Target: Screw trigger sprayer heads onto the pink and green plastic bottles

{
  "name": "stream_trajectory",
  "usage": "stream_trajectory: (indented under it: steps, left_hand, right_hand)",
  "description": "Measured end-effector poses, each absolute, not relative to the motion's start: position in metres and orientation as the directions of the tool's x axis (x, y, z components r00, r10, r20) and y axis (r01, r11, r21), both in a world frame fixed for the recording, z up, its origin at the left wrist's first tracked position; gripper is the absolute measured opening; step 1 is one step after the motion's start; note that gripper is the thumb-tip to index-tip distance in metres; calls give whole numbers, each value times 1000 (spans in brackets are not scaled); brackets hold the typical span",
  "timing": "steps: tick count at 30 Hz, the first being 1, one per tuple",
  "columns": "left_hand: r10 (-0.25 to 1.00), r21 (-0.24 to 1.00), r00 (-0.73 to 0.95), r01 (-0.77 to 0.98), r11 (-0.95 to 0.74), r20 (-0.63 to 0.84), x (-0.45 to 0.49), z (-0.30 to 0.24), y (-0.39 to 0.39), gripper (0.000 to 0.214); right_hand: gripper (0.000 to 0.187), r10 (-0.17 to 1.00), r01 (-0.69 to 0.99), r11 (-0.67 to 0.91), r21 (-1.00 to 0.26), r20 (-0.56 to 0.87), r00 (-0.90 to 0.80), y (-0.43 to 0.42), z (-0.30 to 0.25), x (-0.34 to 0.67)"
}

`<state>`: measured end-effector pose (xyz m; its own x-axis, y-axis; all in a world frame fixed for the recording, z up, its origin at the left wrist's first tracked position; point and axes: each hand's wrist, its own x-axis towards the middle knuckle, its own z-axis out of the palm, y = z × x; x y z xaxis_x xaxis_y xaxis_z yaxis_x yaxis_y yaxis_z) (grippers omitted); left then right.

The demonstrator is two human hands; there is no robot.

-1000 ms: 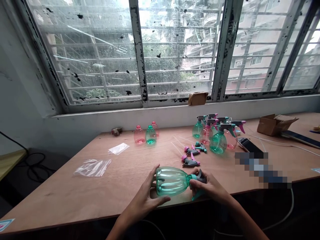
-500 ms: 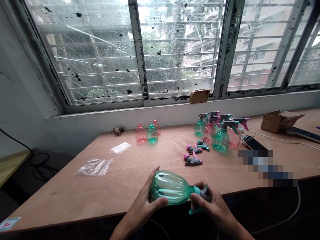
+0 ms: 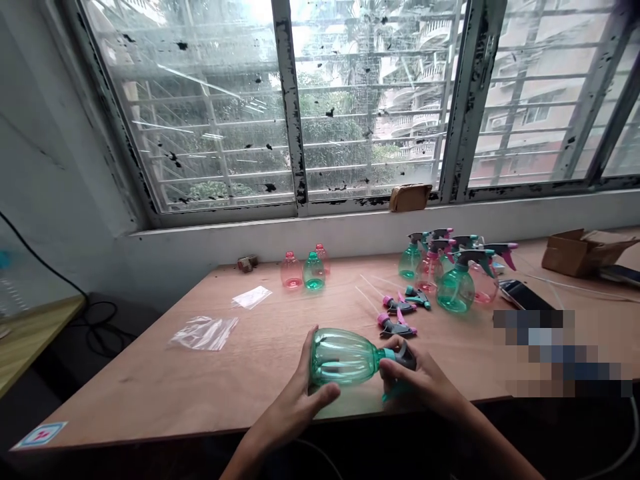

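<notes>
I hold a clear green spray bottle [image 3: 343, 358] on its side just above the near edge of the wooden table [image 3: 250, 360]. My left hand [image 3: 300, 399] wraps round the bottle's round base. My right hand [image 3: 423, 382] is closed on the grey trigger head [image 3: 404, 359] at the bottle's neck, with the teal collar between.
Loose trigger heads [image 3: 397, 317] lie behind the bottle. Several finished spray bottles [image 3: 453, 270] stand at the back right, three headless bottles [image 3: 306, 272] at the back middle. Plastic bags [image 3: 204, 332] lie left. A cardboard box [image 3: 575, 252] and a phone [image 3: 523, 295] sit at the right.
The view has shifted to the left, so everything sits further right in the picture. The bottle stays in both hands, lifted slightly back over the table edge, with its base tipped a little differently.
</notes>
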<state>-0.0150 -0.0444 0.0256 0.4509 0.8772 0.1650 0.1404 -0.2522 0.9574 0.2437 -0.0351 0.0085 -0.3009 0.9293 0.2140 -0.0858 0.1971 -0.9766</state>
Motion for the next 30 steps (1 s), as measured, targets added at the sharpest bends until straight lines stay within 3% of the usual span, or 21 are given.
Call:
stream_trajectory:
  steps: [3, 7, 15, 21, 30]
  left_hand:
    - [929, 958, 344, 197, -210, 134, -6, 30, -38, 72]
    - [946, 963, 301, 199, -183, 118, -1, 27, -31, 63]
    - [960, 990, 263, 78, -121, 96, -3, 29, -33, 89]
    - [936, 979, 318, 81, -186, 151, -3, 35, -35, 67]
    - [957, 977, 243, 99, -189, 161, -2, 32, -35, 52]
  right_hand:
    - [35, 933, -130, 193, -972, 223, -281, -25, 4, 244]
    - [36, 940, -152, 163, -975, 200, -276, -22, 0, 247]
    - [35, 940, -154, 136, -979, 177, -293, -24, -1, 249]
    - [35, 929, -171, 126, -977, 177, -324, -24, -2, 252]
    - [37, 933, -109, 145, -983, 173, -317, -27, 6, 251]
